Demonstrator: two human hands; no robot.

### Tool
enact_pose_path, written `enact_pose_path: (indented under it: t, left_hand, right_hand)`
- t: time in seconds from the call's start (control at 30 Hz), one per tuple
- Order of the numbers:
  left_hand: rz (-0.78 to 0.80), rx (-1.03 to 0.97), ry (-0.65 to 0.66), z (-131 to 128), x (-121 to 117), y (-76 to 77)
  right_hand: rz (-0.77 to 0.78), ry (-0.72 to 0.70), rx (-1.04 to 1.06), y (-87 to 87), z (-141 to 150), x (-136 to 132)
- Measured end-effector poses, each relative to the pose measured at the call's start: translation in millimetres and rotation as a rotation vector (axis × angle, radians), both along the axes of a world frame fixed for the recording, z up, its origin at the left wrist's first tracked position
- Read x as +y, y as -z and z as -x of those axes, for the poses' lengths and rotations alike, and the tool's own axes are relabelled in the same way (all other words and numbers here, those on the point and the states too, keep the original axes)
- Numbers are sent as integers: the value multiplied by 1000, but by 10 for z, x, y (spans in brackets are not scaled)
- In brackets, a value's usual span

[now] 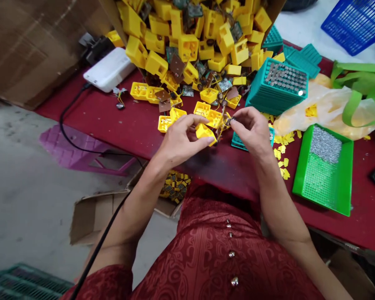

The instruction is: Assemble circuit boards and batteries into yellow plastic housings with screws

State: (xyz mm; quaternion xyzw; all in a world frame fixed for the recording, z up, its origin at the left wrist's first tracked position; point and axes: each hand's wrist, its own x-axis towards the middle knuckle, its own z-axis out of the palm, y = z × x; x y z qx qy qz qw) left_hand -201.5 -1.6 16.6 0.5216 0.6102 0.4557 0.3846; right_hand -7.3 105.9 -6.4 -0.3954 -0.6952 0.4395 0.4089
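Observation:
My left hand (189, 135) is closed around a small yellow plastic case (205, 133), thumb at its near end and fingers over the top. Thin wires (221, 127) run from this case toward the right. My right hand (251, 127) pinches a small dark round part (230, 121) at the wires' end; its exact kind is too small to tell. Just beyond the hands lie open yellow cases (202, 109) with parts inside. Partly under my right hand sits a low teal tray (238, 141).
A large heap of yellow cases and circuit boards (187, 48) spills from a carton at the back. Right of it stand stacked teal trays (276, 85) and a green basket (321, 183) of small metal pieces. A white device (108, 70) with a black cable lies left.

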Motion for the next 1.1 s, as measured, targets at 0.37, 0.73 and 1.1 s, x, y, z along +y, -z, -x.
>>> enact_pose_path:
  t: [0.37,0.73,1.1]
  left_hand:
    - [29,-132,-14,296,-170,-326]
    - [-203,-244,366,107,72,-796]
    - [-84,-290,10,247,602,-165]
  right_hand:
    - [-4,-209,-65,-145,-176,-374]
    - [11,-398,156,-457,-458,-471]
    - [-208,-11,36,67,16,168]
